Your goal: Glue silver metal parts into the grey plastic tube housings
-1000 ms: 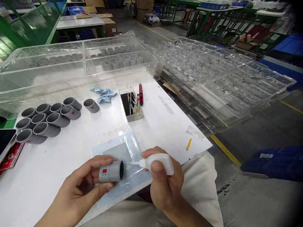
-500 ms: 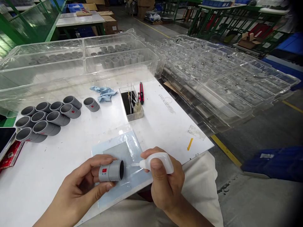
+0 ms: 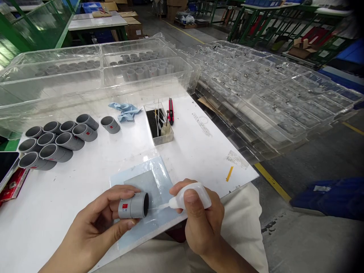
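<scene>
Between the thumb and fingers of my left hand is a grey cylinder with a small red mark, its dark open end turned to the right. My right hand grips a white squeeze bottle whose thin clear nozzle points left at that open end, a short gap away. Both are above a light blue sheet with a grey rectangle on it. Several more grey cylinders stand grouped at the left, and a single cylinder sits apart from them.
A blue cloth, a small clear box of thin tools and a red cutter lie mid-table. Clear trays with cylinders stand behind; compartment trays are stacked right. A phone-like device is at left.
My right hand and the squeeze bottle have shifted slightly right, so the nozzle is a little farther from the cylinder. My left hand holds the cylinder almost unmoved.
</scene>
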The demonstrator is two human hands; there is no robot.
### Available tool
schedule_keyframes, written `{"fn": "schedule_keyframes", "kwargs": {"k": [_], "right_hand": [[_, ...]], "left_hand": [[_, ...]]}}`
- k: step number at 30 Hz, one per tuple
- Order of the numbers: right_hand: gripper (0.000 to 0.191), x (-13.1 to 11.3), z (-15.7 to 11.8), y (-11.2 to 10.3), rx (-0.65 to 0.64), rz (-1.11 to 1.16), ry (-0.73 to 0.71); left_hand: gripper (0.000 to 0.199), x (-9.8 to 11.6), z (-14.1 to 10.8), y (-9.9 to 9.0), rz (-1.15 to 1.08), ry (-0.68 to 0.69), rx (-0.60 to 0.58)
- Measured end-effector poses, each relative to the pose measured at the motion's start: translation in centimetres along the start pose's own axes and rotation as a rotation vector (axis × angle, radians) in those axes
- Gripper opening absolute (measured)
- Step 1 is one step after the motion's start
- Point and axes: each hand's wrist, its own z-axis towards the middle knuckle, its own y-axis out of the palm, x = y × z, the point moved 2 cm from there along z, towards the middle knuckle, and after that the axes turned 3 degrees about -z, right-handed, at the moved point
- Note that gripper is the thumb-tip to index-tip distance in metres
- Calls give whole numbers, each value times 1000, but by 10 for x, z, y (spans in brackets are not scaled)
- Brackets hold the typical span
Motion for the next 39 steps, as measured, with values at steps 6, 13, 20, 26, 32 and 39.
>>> {"fn": "schedule_keyframes", "kwargs": {"k": [6, 13, 20, 26, 32, 39], "right_hand": [[34, 8, -3, -4, 63, 81, 78], [31, 5, -2, 0, 38, 37, -33], [29, 2, 0, 0, 31, -51, -29], [34, -4, 4, 2, 21, -97, -17], [35, 1, 2, 1, 3, -96, 18], [41, 3, 2, -1, -18, -53, 90]], "left_hand": [[17, 2, -3, 3, -33, -1, 92], [18, 7, -3, 7, -13, -32, 104], [14, 8, -3, 7, 1, -11, 109], [15, 10, -3, 7, 26, -10, 110], [16, 9, -3, 6, 27, -13, 122], [15, 9, -3, 8, -11, -1, 144]]}}
